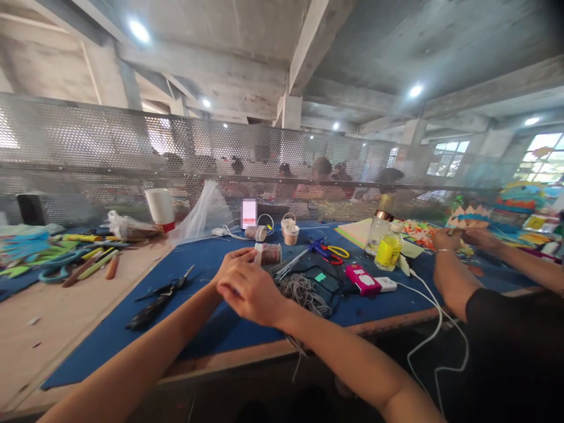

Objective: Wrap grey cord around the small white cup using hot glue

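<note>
Brown-and-white tub [270, 254], on blue table [202, 248].
Right hand [254, 294] is laid over left hand [233, 261], both curled; whether anything is held cannot be told; tub is sited just beyond.

White lamps [139, 31] with soft halos light the ceiling [247, 35] above me, and daylight glares, washed out, through the windows [544, 155] at far right. The surface [185, 346] before me is fairly evenly lit; below its edge I see mostly darkness. The wide view stretches my forearms [145, 352] toward the edges. Beyond the perforated screen [79, 135] everything is hazy, and one bright panel [249, 213] is pixelated.
</note>
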Motion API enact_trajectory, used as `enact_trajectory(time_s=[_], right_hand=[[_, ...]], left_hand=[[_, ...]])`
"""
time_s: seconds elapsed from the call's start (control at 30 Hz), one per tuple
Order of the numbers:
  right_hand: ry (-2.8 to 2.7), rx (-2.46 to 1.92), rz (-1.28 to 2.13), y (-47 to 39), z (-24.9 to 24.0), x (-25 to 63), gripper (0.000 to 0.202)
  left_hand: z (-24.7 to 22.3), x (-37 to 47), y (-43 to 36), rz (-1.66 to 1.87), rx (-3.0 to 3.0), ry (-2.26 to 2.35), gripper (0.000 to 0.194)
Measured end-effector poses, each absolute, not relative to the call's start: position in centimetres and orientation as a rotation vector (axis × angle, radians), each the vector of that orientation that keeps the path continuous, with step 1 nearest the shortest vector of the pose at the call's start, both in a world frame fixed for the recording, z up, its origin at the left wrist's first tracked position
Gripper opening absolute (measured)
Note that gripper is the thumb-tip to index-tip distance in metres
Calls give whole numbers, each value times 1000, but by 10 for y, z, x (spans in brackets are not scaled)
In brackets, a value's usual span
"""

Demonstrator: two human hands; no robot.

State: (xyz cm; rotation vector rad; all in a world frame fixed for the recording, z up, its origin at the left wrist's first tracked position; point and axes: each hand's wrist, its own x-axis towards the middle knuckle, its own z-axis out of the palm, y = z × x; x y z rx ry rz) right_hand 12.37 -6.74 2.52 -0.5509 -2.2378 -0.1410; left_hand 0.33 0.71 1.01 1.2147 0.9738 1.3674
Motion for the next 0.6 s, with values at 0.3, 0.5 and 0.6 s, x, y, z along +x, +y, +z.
enact_trajectory(time_s=[0.3, 0.5, 0.6], right_hand=[[-1655, -978, -71, 24, 46, 224, 23], [-1662, -1057, -152, 41, 17, 241, 22], [-1693, -1099, -219, 43, 15, 245, 21]], left_hand=[[11, 22, 33, 1445, 1050, 870, 37], [9, 31, 34, 1441, 1061, 893, 37], [8, 32, 32, 1435, 1109, 910, 39]])
